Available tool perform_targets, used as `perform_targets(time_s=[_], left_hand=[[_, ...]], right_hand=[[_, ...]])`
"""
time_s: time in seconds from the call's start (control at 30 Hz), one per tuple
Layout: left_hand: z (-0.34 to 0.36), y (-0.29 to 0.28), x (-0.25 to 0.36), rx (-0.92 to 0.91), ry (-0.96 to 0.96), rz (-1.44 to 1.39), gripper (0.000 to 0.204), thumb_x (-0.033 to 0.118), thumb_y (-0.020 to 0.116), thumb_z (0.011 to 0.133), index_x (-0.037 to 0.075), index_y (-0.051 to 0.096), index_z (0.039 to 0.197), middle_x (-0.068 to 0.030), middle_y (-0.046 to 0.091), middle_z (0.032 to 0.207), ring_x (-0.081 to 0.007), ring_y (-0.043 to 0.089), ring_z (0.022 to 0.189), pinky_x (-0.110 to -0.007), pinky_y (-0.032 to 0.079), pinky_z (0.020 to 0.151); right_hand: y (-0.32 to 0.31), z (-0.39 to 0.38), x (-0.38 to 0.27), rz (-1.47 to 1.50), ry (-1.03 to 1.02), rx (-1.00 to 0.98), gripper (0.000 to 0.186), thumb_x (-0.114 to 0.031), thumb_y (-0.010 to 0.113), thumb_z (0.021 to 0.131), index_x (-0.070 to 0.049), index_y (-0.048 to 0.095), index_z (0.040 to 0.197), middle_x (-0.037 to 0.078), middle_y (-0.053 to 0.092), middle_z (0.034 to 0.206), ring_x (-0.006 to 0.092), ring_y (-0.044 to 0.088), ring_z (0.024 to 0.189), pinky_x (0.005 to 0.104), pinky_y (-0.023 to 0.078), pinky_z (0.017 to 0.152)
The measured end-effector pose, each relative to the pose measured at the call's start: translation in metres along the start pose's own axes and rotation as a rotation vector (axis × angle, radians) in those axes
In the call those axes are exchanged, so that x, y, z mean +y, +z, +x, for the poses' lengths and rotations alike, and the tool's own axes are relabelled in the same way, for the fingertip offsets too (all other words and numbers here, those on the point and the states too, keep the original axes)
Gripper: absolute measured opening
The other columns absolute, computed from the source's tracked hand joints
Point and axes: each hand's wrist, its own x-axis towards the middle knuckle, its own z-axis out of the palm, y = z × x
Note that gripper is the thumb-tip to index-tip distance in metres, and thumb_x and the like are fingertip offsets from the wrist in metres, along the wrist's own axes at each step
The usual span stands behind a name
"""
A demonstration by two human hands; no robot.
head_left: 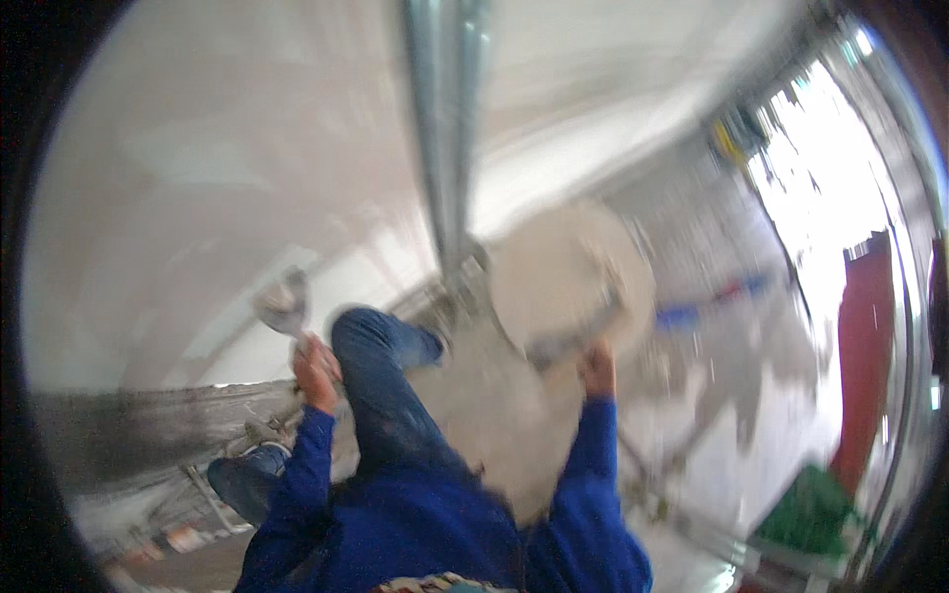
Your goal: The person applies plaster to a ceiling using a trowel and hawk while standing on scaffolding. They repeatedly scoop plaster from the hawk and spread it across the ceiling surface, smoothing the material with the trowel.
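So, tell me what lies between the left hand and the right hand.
In the head view, a denim-clad leg beside the left hand, then a stretch of pale floor toward the right hand; blur hides finer detail.

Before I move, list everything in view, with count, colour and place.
Metal upright: one, grey, top centre
Wall surfaces: two, pale, either side of the upright
Bucket or board (blur hides which): one, round, cream, right of centre
Broad-bladed spatula: one, grey, over the cream round
Trowel: one, greyish, left of centre
Bar: one, blue and red, right
Panel: one, red, far right
Crate-like item: one, green, lower right
Other clutter: blurred, uncountable
Jeans legs: two, blue, lower left
Sleeves: two, blue, bottom
Left hand: one, bare, holding the trowel
Right hand: one, bare, on the spatula
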Motion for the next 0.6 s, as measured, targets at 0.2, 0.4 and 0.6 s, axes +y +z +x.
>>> perform_targets(time_s=[0.2, 0.4, 0.6], left_hand=[[-0.02, -0.105, -0.012, 0.211, 0.172, -0.344, 0.022, 0.024, 0.062, 0.094, 0.006, 0.049, 0.095, -0.0013, 0.049, 0.063, -0.011, 0.046, 0.041, -0.028, 0.037, 0.036], [-0.026, -0.266, 0.006, 0.529, 0.284, -0.337, 0.023, 0.026, 0.063, 0.094, 0.006, 0.051, 0.093, -0.0001, 0.049, 0.062, -0.0103, 0.045, 0.041, -0.027, 0.037, 0.037], [0.003, -0.409, 0.018, 1.202, 0.418, -0.232, 0.048, 0.018, 0.07, 0.087, -0.001, 0.05, 0.126, -0.0121, 0.06, 0.098, -0.0152, 0.059, 0.078, -0.029, 0.05, 0.066]], right_hand=[[0.088, 0.046, -0.121, 0.76, 0.133, -0.466, 0.036, -0.006, 0.06, 0.082, 0.002, 0.056, 0.117, 0.01, 0.06, 0.105, 0.0216, 0.056, 0.099, 0.0328, 0.047, 0.089], [0.163, 0.019, -0.293, 0.98, 0.181, -0.866, 0.016, -0.01, 0.055, 0.087, 0.001, 0.063, 0.096, 0.004, 0.061, 0.085, 0.0206, 0.057, 0.082, 0.032, 0.05, 0.078], [0.256, -0.067, -0.531, 0.693, -0.115, -1.185, 0.044, -0.006, 0.06, 0.085, -0.007, 0.047, 0.127, 0.002, 0.057, 0.106, 0.0111, 0.06, 0.085, 0.0279, 0.054, 0.072]])
